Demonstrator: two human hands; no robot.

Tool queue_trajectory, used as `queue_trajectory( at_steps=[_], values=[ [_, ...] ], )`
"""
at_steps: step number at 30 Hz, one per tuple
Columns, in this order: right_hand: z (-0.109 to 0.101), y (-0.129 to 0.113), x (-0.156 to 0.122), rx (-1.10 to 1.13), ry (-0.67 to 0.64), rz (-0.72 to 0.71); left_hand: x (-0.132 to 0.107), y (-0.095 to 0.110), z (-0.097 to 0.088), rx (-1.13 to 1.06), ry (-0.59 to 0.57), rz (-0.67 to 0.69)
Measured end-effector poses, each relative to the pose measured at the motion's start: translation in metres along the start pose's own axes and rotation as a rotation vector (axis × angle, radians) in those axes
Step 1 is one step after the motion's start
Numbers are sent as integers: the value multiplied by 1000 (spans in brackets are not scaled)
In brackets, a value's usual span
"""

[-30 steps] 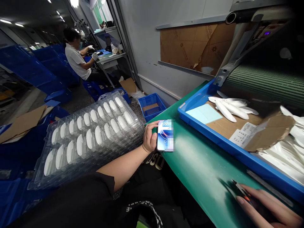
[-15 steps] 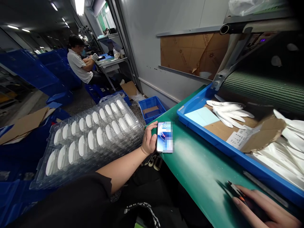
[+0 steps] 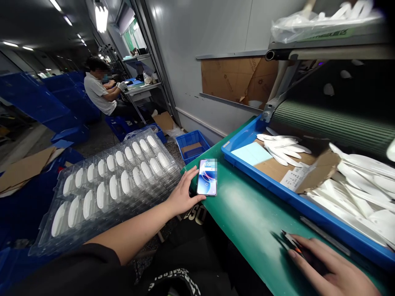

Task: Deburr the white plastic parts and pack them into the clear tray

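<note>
Your left hand point(image 3: 183, 193) has just let go of the phone point(image 3: 206, 177): it's open now, lying just beside it, and the phone sits flat near the left edge of the green tabletop point(image 3: 247, 218). Your right hand point(image 3: 327, 267) stays curled around a slim black-and-orange tool point(image 3: 291, 242).

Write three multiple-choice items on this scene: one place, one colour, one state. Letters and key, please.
1. Where does the smartphone lie?
A) on the floor
B) on the green mat
C) on a wall shelf

2. What colour is the tray holding the white pieces?
A) red
B) green
C) blue

3. How are the seated co-worker's hands covered?
A) white gloves
B) bare
C) black gloves

Key:
1 B: the phone rests on the mat beside the left hand.
2 C: a blue rim runs around the pieces.
3 A: a white glove shows at the far bench.
</note>
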State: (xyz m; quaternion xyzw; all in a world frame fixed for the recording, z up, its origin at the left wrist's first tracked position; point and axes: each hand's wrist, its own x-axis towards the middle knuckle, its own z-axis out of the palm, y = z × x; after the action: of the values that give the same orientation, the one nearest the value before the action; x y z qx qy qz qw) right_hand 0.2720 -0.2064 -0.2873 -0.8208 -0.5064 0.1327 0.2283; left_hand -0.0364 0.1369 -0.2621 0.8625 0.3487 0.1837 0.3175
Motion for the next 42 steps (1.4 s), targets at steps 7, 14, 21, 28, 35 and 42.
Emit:
queue_trajectory(
  at_steps=[7,14,21,28,35,42],
  values=[
    [-15,-32,7,45,-117,98,35,12,-26,48,46,-84],
    [-14,-34,7,28,-158,93,86,50,-37,253,-54,-139],
    [-17,-42,8,25,-126,47,114,54,-12,535,12,-72],
    [-29,-55,6,53,-82,23,126,61,-7,574,13,-40],
    [-29,-58,4,58,-55,2,127,85,-29,535,-102,-89],
    [-36,-64,-1,-88,-23,-60,153,173,-18,355,-1,512]
  ],
)
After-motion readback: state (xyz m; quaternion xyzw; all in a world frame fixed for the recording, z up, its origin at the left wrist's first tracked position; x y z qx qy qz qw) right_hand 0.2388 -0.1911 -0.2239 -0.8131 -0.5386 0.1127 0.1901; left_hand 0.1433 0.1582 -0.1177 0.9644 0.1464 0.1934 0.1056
